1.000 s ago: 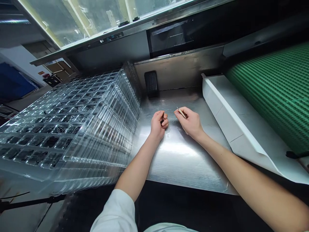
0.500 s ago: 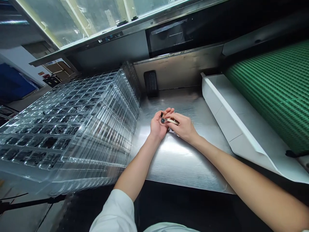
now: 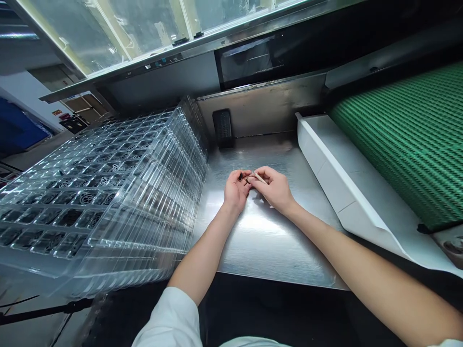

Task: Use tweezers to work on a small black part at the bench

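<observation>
The left hand [image 3: 236,189] and right hand [image 3: 274,189] sit close together mid-way across the steel worktop [image 3: 260,246], with room to pass forward towards the steel back wall [image 3: 260,113] or back towards the near edge. To the left, a tall stack of clear plastic trays [image 3: 152,193] rises near the left hand and blocks sideways passage. To the right, a white angled trough [image 3: 343,178] stands between the worktop and a green conveyor belt [image 3: 405,140]. A black ridged pad [image 3: 223,128] juts out at the back, beneath a dark overhanging panel [image 3: 162,77] that limits reach upward.
</observation>
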Action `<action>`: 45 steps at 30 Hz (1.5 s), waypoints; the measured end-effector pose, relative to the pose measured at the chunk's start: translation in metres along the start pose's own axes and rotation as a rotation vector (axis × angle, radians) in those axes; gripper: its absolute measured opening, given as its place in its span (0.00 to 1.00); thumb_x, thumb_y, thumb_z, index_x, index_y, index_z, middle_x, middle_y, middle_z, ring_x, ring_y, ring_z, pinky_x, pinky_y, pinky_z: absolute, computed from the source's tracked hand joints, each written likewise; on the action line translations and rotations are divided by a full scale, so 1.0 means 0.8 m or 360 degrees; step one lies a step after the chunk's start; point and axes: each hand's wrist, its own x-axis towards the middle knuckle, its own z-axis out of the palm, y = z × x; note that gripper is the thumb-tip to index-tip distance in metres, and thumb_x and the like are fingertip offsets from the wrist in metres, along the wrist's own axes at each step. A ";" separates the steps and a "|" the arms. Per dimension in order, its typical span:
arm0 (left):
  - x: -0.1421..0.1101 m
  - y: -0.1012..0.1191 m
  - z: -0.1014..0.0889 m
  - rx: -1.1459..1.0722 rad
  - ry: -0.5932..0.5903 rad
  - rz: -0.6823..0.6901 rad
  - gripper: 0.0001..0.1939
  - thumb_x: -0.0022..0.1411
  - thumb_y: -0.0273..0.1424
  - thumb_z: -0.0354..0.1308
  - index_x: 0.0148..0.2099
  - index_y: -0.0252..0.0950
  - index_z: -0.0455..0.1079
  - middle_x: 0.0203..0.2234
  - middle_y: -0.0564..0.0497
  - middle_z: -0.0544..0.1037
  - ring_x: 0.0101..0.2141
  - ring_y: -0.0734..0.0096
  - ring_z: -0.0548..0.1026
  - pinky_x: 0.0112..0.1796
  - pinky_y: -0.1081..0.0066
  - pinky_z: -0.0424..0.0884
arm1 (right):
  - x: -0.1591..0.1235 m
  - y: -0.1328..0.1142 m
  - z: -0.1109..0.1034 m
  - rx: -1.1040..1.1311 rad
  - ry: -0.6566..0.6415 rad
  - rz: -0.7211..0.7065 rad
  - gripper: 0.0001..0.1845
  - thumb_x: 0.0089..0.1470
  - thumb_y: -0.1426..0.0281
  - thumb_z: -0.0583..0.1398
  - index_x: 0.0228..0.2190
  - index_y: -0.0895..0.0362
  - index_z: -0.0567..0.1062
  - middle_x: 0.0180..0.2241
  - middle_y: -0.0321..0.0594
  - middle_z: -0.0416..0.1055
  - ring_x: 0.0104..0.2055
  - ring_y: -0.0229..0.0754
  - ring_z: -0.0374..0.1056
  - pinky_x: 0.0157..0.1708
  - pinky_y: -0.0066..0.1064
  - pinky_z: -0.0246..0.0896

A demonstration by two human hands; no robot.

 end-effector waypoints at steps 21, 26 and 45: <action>-0.007 -0.001 -0.005 0.0564 -0.0457 0.0223 0.22 0.57 0.41 0.72 0.51 0.37 0.79 0.29 0.54 0.72 0.19 0.86 0.53 0.18 0.79 0.46 | 0.013 -0.006 -0.009 0.0327 0.0229 0.0287 0.22 0.47 0.50 0.69 0.28 0.56 0.73 0.24 0.36 0.66 0.21 0.35 0.51 0.20 0.30 0.43; -0.007 0.000 -0.004 0.0566 -0.0434 0.0225 0.22 0.58 0.44 0.72 0.48 0.36 0.79 0.27 0.55 0.70 0.18 0.86 0.54 0.18 0.80 0.46 | 0.011 -0.010 -0.010 0.0102 0.0177 0.0197 0.19 0.51 0.52 0.66 0.25 0.55 0.72 0.23 0.36 0.66 0.23 0.38 0.54 0.23 0.30 0.47; -0.005 -0.002 -0.007 0.0643 -0.0470 0.0176 0.24 0.59 0.42 0.70 0.53 0.33 0.77 0.28 0.54 0.72 0.18 0.85 0.57 0.18 0.78 0.46 | 0.011 -0.016 -0.012 -0.0071 0.0174 0.0066 0.17 0.54 0.54 0.63 0.26 0.55 0.75 0.25 0.36 0.71 0.25 0.39 0.58 0.29 0.32 0.53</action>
